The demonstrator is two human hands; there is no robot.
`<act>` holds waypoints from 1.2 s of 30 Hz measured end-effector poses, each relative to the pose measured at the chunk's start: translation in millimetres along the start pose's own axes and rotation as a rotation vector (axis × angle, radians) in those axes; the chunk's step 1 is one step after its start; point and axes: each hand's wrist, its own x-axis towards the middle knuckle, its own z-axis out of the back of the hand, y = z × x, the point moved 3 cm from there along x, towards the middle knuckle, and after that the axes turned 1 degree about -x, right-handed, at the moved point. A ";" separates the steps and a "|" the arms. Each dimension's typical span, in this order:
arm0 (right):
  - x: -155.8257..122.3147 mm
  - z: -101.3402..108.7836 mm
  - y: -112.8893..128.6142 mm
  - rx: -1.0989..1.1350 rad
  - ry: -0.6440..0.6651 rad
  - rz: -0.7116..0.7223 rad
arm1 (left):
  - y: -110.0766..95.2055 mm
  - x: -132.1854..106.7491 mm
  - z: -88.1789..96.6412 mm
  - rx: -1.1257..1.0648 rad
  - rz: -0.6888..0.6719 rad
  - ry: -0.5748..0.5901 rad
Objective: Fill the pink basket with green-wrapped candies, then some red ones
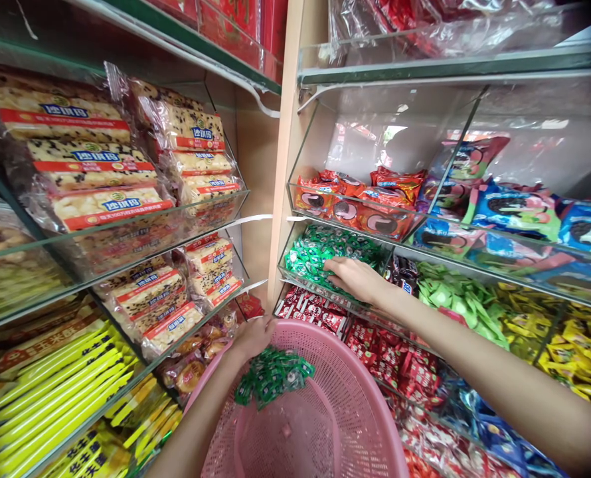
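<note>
Candy (313, 255) in green wraps sits in a glass box (311, 282) and the pink basket (392, 431). The right hand (354, 276) reaches out, palm down, into the box; I can't tell its grip. The left hand (254, 337) holds the basket's rim.

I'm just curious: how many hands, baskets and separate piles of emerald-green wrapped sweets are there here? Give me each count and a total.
Left hand and right hand: 2
Pink basket: 1
Shelf pile and basket pile of emerald-green sweets: 2
Total: 5
The single sweets overlap too much to count.
</note>
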 end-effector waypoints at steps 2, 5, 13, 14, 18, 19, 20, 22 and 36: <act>-1.9 2.2 -2.5 0.028 -0.019 -0.003 | -0.1 0.8 -0.5 0.000 -0.001 0.001; -5.6 7.3 -7.6 0.075 -0.053 -0.002 | -0.2 1.4 -1.3 0.002 -0.004 0.003; -13.4 17.0 -21.5 0.265 -0.194 -0.022 | -1.9 0.6 -1.2 0.034 -0.013 0.000; -13.2 15.5 -22.5 0.277 -0.187 -0.026 | -2.0 0.7 -1.4 0.040 -0.011 -0.001; -13.6 12.2 -23.4 0.279 -0.148 -0.034 | -1.2 1.8 -2.6 0.050 -0.011 -0.004; -15.0 14.5 -21.6 0.283 -0.164 -0.034 | -0.8 2.0 -2.8 0.051 -0.011 -0.004; -17.0 17.9 -18.0 0.295 -0.190 -0.029 | -0.4 2.2 -2.9 0.052 -0.010 -0.003; -22.8 25.6 -3.7 0.346 -0.249 0.008 | 0.2 2.5 -2.8 0.052 -0.007 -0.001; -29.8 -113.4 159.8 0.796 0.254 0.421 | 1.6 0.7 -1.8 0.066 0.009 -0.024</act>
